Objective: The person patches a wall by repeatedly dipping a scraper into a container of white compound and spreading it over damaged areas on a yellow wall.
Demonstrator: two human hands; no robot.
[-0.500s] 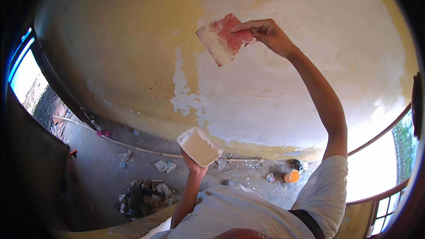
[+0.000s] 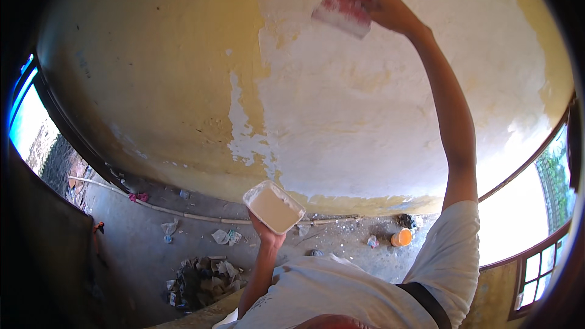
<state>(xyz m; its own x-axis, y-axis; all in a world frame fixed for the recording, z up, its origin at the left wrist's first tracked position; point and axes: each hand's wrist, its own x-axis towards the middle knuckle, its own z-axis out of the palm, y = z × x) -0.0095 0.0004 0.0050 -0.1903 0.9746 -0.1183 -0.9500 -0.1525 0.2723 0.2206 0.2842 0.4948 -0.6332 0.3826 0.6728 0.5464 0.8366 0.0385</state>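
Observation:
My right hand [image 2: 384, 6], raised high in front of the wall [image 2: 341, 103], grips a flat red, putty-smeared spreader [image 2: 338, 15], blurred by motion. The wall is yellow with a large whitish, patchy coated area on the right. My left hand [image 2: 266, 231], low near my chest, holds a white rectangular plastic container [image 2: 274, 205] with smooth pale paste inside, from beneath and the side.
Along the floor [image 2: 134, 237] lie a long pole [image 2: 183, 213], scattered scraps, a rubbish pile [image 2: 207, 286] and an orange bucket [image 2: 401, 237]. A bright opening [image 2: 30, 116] is at the left, another [image 2: 518, 207] and a barred window [image 2: 539, 274] at the right.
My right hand has risen up the wall with the spreader, which has changed angle. My left hand and the container are a little lower in view.

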